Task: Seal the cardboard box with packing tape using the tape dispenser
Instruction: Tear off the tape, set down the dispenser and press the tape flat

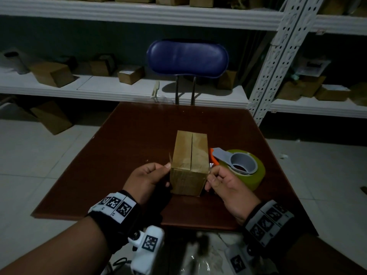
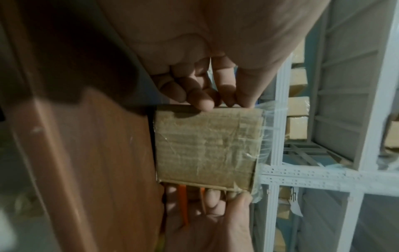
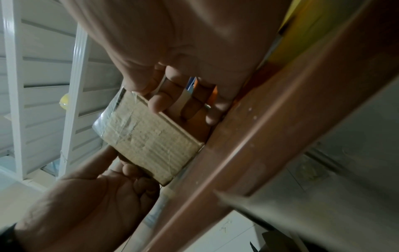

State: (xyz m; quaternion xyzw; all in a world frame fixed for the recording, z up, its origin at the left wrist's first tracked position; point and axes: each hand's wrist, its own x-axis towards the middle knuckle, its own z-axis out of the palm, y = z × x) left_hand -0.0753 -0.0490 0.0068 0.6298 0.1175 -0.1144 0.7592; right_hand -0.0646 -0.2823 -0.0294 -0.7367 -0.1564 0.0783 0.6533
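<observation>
A small cardboard box (image 1: 190, 153) stands on the brown table (image 1: 129, 145), its top flaps closed along a centre seam. Clear tape wraps its near face (image 2: 205, 146) and sticks out past the top edge. My left hand (image 1: 151, 179) grips the box's near left corner, thumb at the top edge and fingertips (image 2: 205, 102) against the side. On the near right corner my right hand (image 1: 224, 181) does the same, thumb (image 3: 138, 85) on the taped edge. The tape dispenser (image 1: 238, 165), grey with an orange front and a green-yellow roll, lies just right of the box, behind my right hand.
A blue chair (image 1: 187, 58) stands behind the table's far edge. White metal shelving (image 1: 278, 56) with several cardboard boxes runs along the back and right. Pale tiled floor surrounds the table.
</observation>
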